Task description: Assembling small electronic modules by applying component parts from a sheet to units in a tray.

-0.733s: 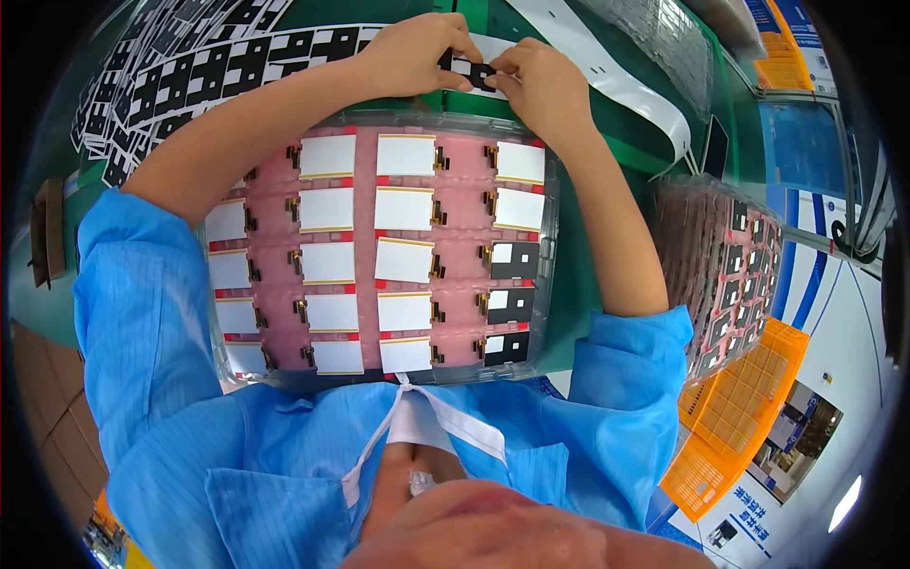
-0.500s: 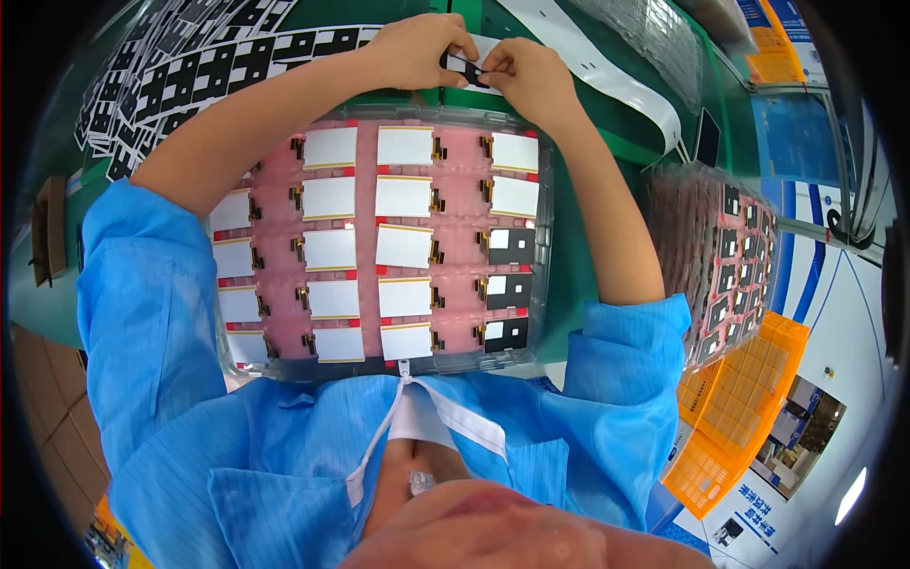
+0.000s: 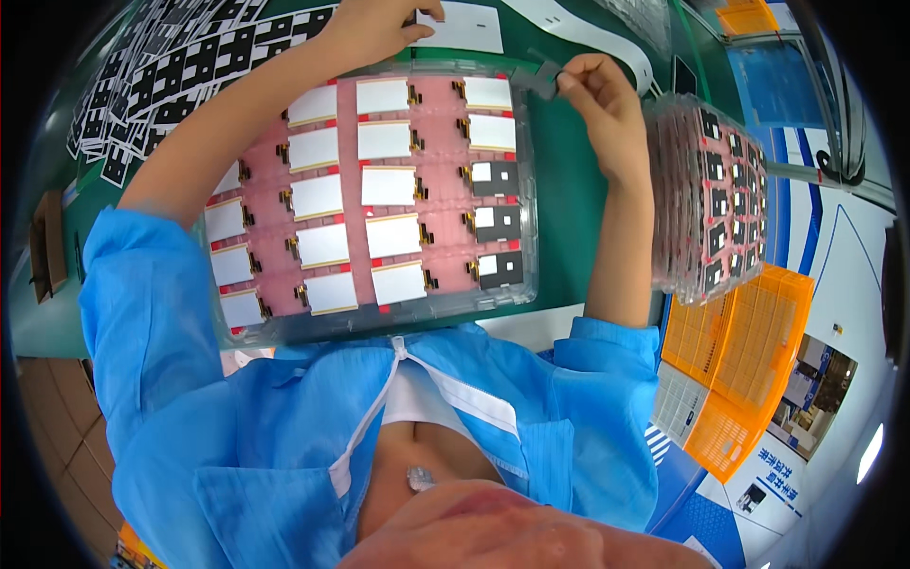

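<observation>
Hands now apart, right hand [image 3: 607, 104] grip pinching grey piece [image 3: 540, 81], left hand [image 3: 379, 28] grip unclear, green table [image 3: 569, 228], orange crates [image 3: 749, 370].

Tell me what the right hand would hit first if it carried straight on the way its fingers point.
The right hand points up and left, pinching a small grey piece. Carried on, it would probably meet the white sheet on the green mat, beside the left hand. Depth is uncertain.

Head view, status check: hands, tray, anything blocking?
Left hand rests on a white sheet beyond the tray. Right hand pinches a small grey strip beside it. Tray full of white and dark panels, nothing over it.
</observation>
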Motion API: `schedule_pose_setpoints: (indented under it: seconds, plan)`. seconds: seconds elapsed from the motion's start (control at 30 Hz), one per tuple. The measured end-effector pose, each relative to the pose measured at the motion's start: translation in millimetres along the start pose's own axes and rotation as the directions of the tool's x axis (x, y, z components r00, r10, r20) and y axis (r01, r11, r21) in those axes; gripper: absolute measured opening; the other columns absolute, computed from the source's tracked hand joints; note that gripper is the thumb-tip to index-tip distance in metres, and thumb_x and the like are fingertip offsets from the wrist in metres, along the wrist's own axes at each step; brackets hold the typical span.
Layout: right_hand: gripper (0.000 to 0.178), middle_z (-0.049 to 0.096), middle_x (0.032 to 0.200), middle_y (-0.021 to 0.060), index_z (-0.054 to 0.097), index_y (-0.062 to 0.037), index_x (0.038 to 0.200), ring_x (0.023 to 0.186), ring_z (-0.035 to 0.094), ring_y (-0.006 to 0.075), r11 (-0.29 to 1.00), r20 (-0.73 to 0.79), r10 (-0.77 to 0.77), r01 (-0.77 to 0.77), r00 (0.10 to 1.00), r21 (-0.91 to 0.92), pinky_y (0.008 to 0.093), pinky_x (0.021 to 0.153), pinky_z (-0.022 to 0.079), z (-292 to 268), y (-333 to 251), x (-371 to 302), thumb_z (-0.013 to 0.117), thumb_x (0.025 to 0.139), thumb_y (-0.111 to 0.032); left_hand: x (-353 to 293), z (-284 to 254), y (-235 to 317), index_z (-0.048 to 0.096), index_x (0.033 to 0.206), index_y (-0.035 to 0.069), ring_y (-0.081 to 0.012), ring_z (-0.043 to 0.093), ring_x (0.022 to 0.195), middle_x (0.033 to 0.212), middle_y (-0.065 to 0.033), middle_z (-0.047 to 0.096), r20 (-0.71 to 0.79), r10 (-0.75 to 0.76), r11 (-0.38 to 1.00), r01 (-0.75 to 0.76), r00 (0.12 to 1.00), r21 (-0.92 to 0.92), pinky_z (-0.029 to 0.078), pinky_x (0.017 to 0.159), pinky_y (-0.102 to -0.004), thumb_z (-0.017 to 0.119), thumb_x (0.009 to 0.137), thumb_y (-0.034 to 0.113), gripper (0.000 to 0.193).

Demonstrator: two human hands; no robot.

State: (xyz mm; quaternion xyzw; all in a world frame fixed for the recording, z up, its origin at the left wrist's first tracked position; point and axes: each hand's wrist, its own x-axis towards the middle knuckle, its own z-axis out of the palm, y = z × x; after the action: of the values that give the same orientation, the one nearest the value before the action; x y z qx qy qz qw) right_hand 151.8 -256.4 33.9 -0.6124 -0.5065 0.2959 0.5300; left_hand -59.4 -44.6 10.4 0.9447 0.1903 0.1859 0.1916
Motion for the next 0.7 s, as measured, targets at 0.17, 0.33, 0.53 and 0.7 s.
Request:
schedule_pose_setpoints:
  seconds: [0.17, 0.33, 0.53, 0.7]
  plan:
    - [0.017, 0.062, 0.084, -0.0014, 0.059, -0.0037, 0.105, 0.077, 0.055, 0.0055, 0.998, 0.051, 0.035, -0.033, 0.998, -0.052, 0.0204, 0.07, 0.042, 5.0, -7.7, -38.1, 0.067, 0.09, -0.006, -43.4, 3.2, 56.7, 0.06, 0.085, 0.003, -0.0169, 0.054, 0.073, 0.085, -0.0043, 0.056, -0.022, 0.114, 0.948, -0.116, 0.993, -0.296, 0.046, 0.067, -0.03, 0.071, 0.078, 0.004, 0.014]
    - [0.015, 0.064, 0.082, -0.0012, 0.063, -0.0025, 0.1, 0.075, 0.055, 0.0056, 0.99, 0.028, 0.137, -0.137, 0.99, 0.024, 0.0208, 0.07, 0.043, 14.5, 4.9, -48.2, 0.07, 0.088, -0.008, -63.8, 16.1, 86.1, 0.066, 0.101, 0.006, -0.0212, 0.062, 0.088, 0.097, -0.0044, 0.06, 0.007, 0.115, 0.962, -0.109, 0.993, -0.249, 0.05, 0.075, -0.0339, 0.079, 0.075, 0.013, 0.03]
    - [0.012, 0.065, 0.083, -0.0009, 0.064, -0.0017, 0.097, 0.076, 0.056, 0.0051, 0.988, 0.025, 0.128, -0.129, 0.991, 0.086, 0.0206, 0.07, 0.042, 25.5, 15.0, -48.9, 0.07, 0.088, -0.008, -67.5, 21.1, 95.9, 0.065, 0.105, 0.005, -0.0255, 0.064, 0.093, 0.101, -0.0062, 0.063, 0.035, 0.026, 0.985, -0.019, 0.999, -0.17, 0.051, 0.078, -0.0354, 0.081, 0.072, 0.015, 0.037]
    - [0.011, 0.065, 0.082, -0.0011, 0.065, -0.0021, 0.096, 0.075, 0.056, 0.0048, 0.988, 0.022, 0.117, -0.119, 0.993, 0.097, 0.0204, 0.07, 0.043, 29.6, 21.3, -47.2, 0.07, 0.088, -0.008, -68.5, 27.2, 93.5, 0.067, 0.101, 0.005, -0.0273, 0.065, 0.09, 0.096, -0.0067, 0.063, -0.001, 0.005, 0.986, -0.005, 1.0, -0.166, 0.051, 0.074, -0.0387, 0.079, 0.074, 0.023, 0.034]
